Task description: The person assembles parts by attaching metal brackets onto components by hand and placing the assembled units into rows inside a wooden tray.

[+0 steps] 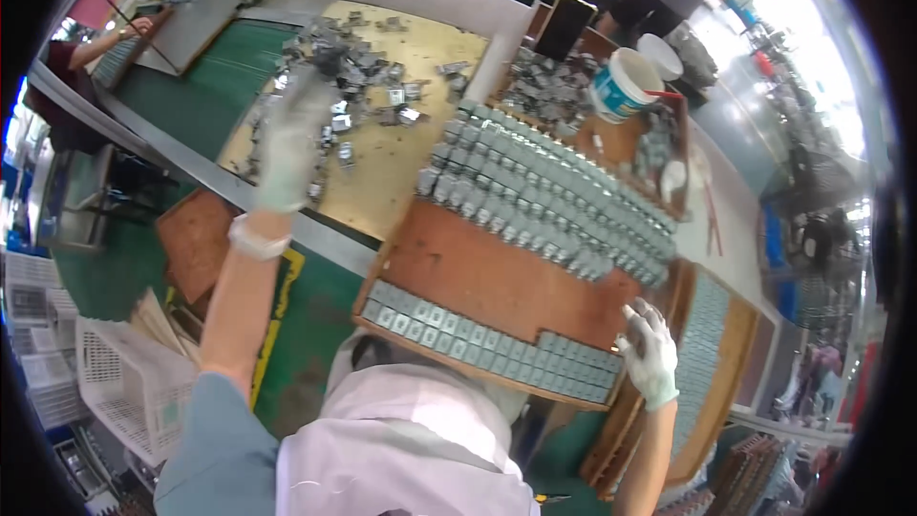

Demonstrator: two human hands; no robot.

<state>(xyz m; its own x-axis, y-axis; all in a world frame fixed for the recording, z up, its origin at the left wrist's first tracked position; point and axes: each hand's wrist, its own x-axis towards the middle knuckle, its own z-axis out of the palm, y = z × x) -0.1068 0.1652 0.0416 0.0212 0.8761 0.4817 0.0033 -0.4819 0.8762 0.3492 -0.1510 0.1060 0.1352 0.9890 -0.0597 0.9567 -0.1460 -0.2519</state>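
My left hand [289,139], in a white glove, is stretched out and blurred over a loose heap of small grey metal parts [358,76] on a yellow sheet [411,172]. I cannot tell whether it holds a part. My right hand [650,349], also gloved, rests at the right end of a wooden board [487,272], its fingers curled at the near row of grey parts [487,339]. Several tight rows of the same parts [554,196] fill the board's far half.
A white-and-blue tub [621,84] with a red-handled tool stands behind the board among more parts. Another person's hand [141,27] works at the far left. White plastic baskets [134,382] sit at lower left. More filled boards [712,363] are stacked at right.
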